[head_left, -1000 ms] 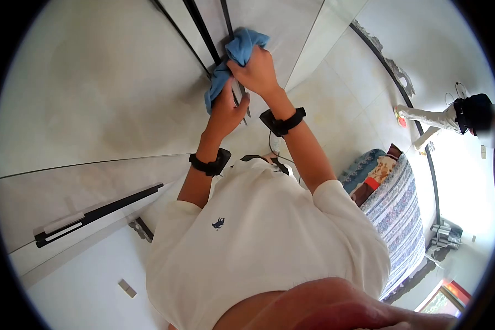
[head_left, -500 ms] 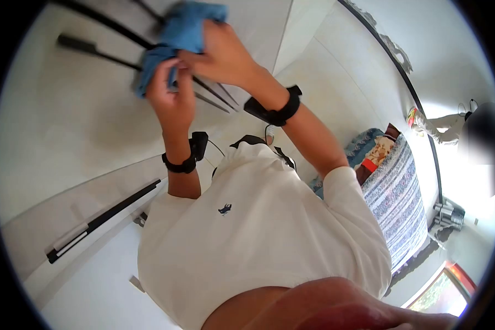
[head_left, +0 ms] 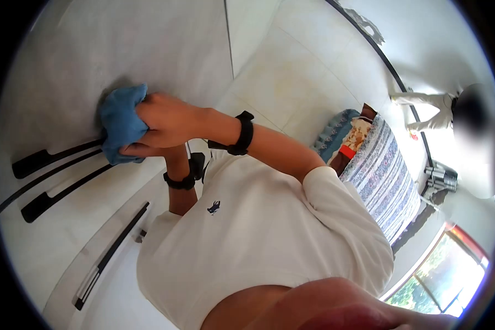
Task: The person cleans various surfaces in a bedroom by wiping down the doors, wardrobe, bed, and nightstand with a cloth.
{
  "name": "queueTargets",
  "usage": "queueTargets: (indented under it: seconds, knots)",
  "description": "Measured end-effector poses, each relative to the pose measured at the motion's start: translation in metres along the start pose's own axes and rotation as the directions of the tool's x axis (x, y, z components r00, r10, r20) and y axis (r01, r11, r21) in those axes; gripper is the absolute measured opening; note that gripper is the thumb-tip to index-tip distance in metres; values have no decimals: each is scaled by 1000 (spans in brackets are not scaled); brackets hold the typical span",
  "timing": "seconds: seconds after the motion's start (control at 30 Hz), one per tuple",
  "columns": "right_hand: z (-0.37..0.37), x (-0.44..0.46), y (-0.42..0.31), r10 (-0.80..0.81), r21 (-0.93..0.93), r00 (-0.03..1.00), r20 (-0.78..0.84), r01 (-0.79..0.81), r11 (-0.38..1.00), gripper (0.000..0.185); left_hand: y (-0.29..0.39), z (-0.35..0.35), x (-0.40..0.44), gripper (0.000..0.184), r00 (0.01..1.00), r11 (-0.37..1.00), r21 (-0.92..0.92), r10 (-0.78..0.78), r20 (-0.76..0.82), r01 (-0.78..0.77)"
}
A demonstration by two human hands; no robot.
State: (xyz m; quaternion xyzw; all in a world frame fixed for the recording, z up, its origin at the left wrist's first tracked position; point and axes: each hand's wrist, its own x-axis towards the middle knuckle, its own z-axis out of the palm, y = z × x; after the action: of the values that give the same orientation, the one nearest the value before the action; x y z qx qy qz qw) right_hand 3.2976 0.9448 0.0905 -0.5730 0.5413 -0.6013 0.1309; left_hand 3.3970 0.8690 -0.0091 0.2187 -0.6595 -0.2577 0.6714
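Observation:
A crumpled blue cloth point(head_left: 121, 121) lies against the pale cabinet front point(head_left: 148, 44), over the black handle strips point(head_left: 66, 157). My right hand point(head_left: 168, 122) grips the upper part of the cloth, fingers curled round it. Lower down, my left hand point(head_left: 148, 149) is mostly hidden behind my right hand and wrist; a little of it shows at the cloth's lower edge, closed on it. Both wrists carry black straps with a small black device.
Below left is a panel with a long black handle point(head_left: 113, 254). A bed with a striped cover point(head_left: 385, 181) stands at the right on the tiled floor point(head_left: 291, 71). Another person point(head_left: 437, 110) stands at the far right, near a window point(head_left: 440, 269).
The view has turned. Both hands and the cloth have shifted left and down in view along the handle strips, and my right forearm now crosses in front of my left hand.

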Motion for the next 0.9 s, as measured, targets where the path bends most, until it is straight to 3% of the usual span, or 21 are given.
queueTargets:
  seconds: [0.03, 0.07, 0.13, 0.17, 0.23, 0.27, 0.33, 0.37, 0.43, 0.47, 0.53, 0.57, 0.63, 0.67, 0.7, 0.73, 0.77, 0.83, 0.87, 0.9]
  knots:
    - [-11, 5, -9, 20, -125, 995, 100, -7, 992, 13, 1, -1, 8, 28, 1000, 999, 20, 25, -2, -25]
    - [-19, 13, -12, 2, -115, 995, 101, 9, 993, 13, 3, -4, 22, 28, 998, 998, 25, 56, 0, -56]
    - [-34, 26, -18, -360, -70, 930, 65, 365, 929, 9, 20, -8, 68, 29, 993, 992, 49, 119, 8, -119]
    - [-43, 33, -16, -373, -75, 926, 61, 377, 923, 9, 34, -3, 86, 29, 991, 990, 42, 132, 4, -132]
    - [-66, 48, -8, -372, 17, 928, 17, 372, 928, 13, 66, 14, 120, 32, 878, 759, 454, 460, 133, -467]
    - [-73, 51, -5, -388, 14, 922, 1, 388, 922, 13, 69, 20, 120, 32, 866, 750, 448, 481, 136, -487]
    - [-81, 46, 6, -139, 236, 990, 28, 129, 963, 15, 69, 29, 111, 41, 944, 880, 352, 330, 26, -317]
    - [-75, 42, 12, -136, 239, 991, 15, 129, 962, 15, 70, 29, 110, 41, 942, 879, 349, 334, 38, -326]
    - [-56, 27, 29, -343, 73, 908, -240, 369, 926, 17, 73, 26, 103, 43, 945, 874, 364, 319, 68, -321]
    - [-57, 17, 39, -332, 77, 912, -241, 359, 930, 17, 75, 27, 99, 44, 948, 873, 372, 310, 77, -316]
    - [-70, 4, 48, -129, 311, 989, 74, 100, 945, 29, 78, 32, 92, 46, 950, 870, 385, 303, 79, -309]
    - [-79, -2, 53, -130, 308, 989, 74, 102, 946, 29, 79, 34, 90, 48, 950, 868, 389, 304, 77, -309]
    - [-104, -10, 42, 143, 439, 967, 212, -225, 870, 33, 89, 31, 114, 48, 930, 804, 469, 336, 150, -366]
    - [-114, -5, 35, 130, 438, 968, 217, -215, 873, 33, 98, 36, 126, 49, 905, 728, 538, 362, 224, -425]
    - [-125, 4, 21, 71, 503, 996, -58, -32, 863, 31, 110, 50, 133, 49, 903, 722, 543, 370, 220, -429]
    - [-135, 10, 12, 21, 518, 944, -329, 162, 840, 30, 121, 71, 140, 48, 892, 694, 561, 357, 276, -451]
    - [-150, 12, 14, 11, 523, 945, -326, 171, 835, 30, 129, 93, 145, 48, 880, 664, 579, 341, 330, -474]
    - [-186, 16, 29, 134, 567, 991, 12, -117, 815, 22, 139, 136, 151, 50, 777, 580, 517, 481, 407, -630]
    - [-195, 14, 31, 130, 575, 991, 11, -112, 811, 22, 140, 155, 146, 51, 842, 661, 530, 349, 410, -532]
    - [-204, 10, 34, 295, 672, 956, -7, -214, 709, 24, 140, 173, 138, 53, 890, 729, 543, 207, 406, -418]
